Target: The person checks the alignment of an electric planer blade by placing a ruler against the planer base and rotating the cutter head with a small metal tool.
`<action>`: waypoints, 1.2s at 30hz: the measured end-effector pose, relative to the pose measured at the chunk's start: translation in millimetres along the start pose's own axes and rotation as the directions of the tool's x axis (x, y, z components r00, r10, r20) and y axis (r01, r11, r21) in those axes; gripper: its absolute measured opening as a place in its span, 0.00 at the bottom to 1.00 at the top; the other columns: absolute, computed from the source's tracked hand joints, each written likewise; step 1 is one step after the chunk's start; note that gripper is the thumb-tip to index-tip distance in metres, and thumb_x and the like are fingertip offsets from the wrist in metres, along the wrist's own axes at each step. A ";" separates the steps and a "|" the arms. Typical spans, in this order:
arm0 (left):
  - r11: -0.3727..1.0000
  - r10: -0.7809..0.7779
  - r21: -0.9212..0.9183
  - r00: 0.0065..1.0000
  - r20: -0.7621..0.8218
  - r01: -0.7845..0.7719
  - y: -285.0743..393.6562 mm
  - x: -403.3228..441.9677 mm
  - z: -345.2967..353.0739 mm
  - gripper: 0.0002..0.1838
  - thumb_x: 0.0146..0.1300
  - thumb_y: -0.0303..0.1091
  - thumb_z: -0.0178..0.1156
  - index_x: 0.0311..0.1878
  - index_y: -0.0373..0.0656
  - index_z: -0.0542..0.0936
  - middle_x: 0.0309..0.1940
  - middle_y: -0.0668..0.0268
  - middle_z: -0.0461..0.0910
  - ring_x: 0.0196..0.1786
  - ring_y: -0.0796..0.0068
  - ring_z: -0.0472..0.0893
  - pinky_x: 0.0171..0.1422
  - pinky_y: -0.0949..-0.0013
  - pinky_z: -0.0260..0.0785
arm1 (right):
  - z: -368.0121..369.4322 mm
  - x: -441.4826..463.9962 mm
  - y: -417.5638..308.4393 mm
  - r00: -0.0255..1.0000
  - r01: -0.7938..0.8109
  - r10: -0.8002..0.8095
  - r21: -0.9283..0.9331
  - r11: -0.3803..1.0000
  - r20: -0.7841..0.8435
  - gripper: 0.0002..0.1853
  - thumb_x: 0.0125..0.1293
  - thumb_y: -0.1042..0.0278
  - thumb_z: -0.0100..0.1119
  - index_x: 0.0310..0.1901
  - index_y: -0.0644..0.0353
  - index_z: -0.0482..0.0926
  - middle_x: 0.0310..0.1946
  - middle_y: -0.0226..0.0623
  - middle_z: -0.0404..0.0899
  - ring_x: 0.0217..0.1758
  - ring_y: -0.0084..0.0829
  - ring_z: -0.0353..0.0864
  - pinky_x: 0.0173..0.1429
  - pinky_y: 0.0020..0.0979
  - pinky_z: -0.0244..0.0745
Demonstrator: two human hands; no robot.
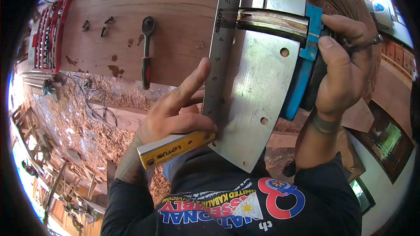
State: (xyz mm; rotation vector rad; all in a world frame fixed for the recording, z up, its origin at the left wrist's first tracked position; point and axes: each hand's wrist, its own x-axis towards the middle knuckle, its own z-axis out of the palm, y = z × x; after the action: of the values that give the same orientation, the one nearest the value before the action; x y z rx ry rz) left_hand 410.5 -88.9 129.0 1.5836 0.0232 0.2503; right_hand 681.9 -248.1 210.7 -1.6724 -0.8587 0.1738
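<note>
A blue power planer (294, 89) is turned so that its metal sole (258, 78) and the cutter slot (273, 22) face the camera. Along the sole's left edge lies the ruled blade of a try square (217, 63), marked LOTUS. My left hand (179, 109) is closed round the square near its yellow handle (175, 149), index finger extended against the blade. On the planer's right side, my right hand (343, 61) has thumb and index finger at the blue housing, with a small dark metal tool (365, 43) between its fingers.
A thick wooden board (175, 30) bears a ratchet wrench (147, 52), several small bolts (103, 30) and a red socket set (51, 35). Wood shavings (122, 148) cover the ground, where a cable (103, 113) lies. Wooden furniture parts (65, 183) stand at lower left.
</note>
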 end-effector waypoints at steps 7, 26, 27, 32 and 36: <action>1.000 0.005 0.013 1.000 -0.024 -0.005 -0.8 1.0 2.8 0.15 0.56 0.23 0.81 0.46 0.45 0.90 0.92 0.39 0.51 0.82 0.35 0.75 0.78 0.50 0.78 | -5.2 -2.4 -1.0 0.999 -0.032 0.036 -0.109 0.993 0.031 0.14 0.72 0.78 0.60 0.55 0.71 0.85 0.50 0.37 0.85 0.52 0.25 0.82 0.64 0.28 0.74; 0.997 -0.075 -0.022 0.997 -0.031 0.074 6.7 1.4 2.5 0.14 0.58 0.22 0.79 0.47 0.45 0.91 0.91 0.34 0.52 0.78 0.35 0.80 0.73 0.53 0.82 | -10.0 -3.5 -0.1 0.995 -0.059 0.068 -0.109 0.992 0.078 0.18 0.69 0.76 0.61 0.59 0.70 0.84 0.55 0.39 0.84 0.56 0.27 0.81 0.68 0.30 0.72; 0.986 -0.148 -0.087 0.988 -0.035 0.144 8.7 -0.2 3.4 0.13 0.58 0.22 0.79 0.47 0.45 0.91 0.91 0.34 0.52 0.78 0.34 0.80 0.73 0.53 0.82 | -10.0 -3.4 -0.5 0.995 -0.060 0.069 -0.113 0.992 0.074 0.18 0.69 0.75 0.61 0.59 0.70 0.84 0.55 0.39 0.84 0.56 0.27 0.81 0.68 0.30 0.72; 0.999 -0.018 0.042 1.000 0.002 0.018 5.6 2.1 -1.6 0.13 0.58 0.22 0.79 0.46 0.45 0.91 0.90 0.34 0.53 0.77 0.33 0.81 0.74 0.52 0.81 | -5.7 -3.7 -2.7 0.996 -0.068 0.075 -0.118 0.991 0.052 0.18 0.70 0.75 0.62 0.60 0.69 0.84 0.55 0.39 0.84 0.56 0.27 0.81 0.68 0.30 0.72; 0.999 -0.009 0.041 1.000 -0.003 0.009 6.0 3.0 -0.7 0.14 0.58 0.22 0.79 0.46 0.45 0.91 0.91 0.35 0.53 0.77 0.34 0.81 0.73 0.53 0.82 | -5.6 -3.0 -2.7 0.997 -0.048 0.055 -0.131 0.990 0.052 0.18 0.70 0.74 0.62 0.60 0.69 0.85 0.56 0.40 0.85 0.56 0.27 0.82 0.69 0.30 0.73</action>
State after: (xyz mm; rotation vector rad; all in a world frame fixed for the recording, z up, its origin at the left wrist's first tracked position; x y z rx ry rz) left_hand 412.5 -87.9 135.4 1.6235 0.0377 0.2469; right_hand 681.6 -254.3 213.8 -1.8195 -0.8843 0.2041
